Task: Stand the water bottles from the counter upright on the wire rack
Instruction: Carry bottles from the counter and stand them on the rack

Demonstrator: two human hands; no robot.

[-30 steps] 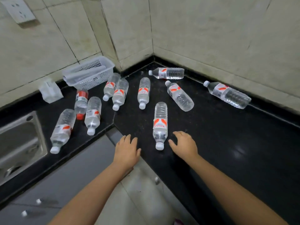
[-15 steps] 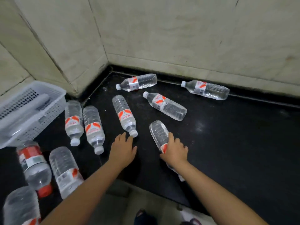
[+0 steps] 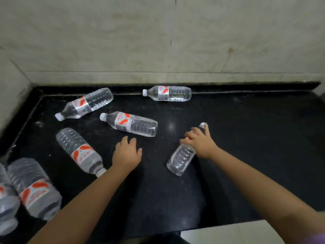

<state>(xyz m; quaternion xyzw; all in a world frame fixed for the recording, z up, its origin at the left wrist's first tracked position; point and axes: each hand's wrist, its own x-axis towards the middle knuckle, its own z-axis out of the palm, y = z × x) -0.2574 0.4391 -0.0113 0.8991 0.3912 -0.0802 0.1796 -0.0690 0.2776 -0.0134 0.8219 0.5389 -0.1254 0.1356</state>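
1. Two hands were over the black counter (image 3: 246,147); we saw our right hand (image 3: 200,143) wrapped around the upper part of a clear water bottle (image 3: 182,160), fingers curled over its label area.
2. That held bottle was tilted, its white cap (image 3: 203,124) pointing up and away past the fingers, its base toward us and low. We could not tell whether the base touched the counter.
3. Our left hand (image 3: 127,154) was spread flat, palm down, holding nothing, its fingers loosely apart; whether it touched the counter we could not tell.
4. Just left of that hand lay a bottle with an orange label (image 3: 80,152), its cap end near the left wrist.
5. Ahead of the left hand lay a second bottle (image 3: 129,123) on its side, cap to the left, apart from the fingertips.
6. Further back, a third bottle (image 3: 85,103) lay slanted near the left wall corner, and a fourth bottle (image 3: 168,93) lay along the back edge, just beside the tiled wall (image 3: 158,41).
7. Two more bottles (image 3: 33,187) lay blurred at the lower left edge of the view.
8. Right of the held bottle, the counter stretched bare to the back wall and the right side.
9. Near us, the counter's front edge met a pale floor (image 3: 228,231) at lower right.
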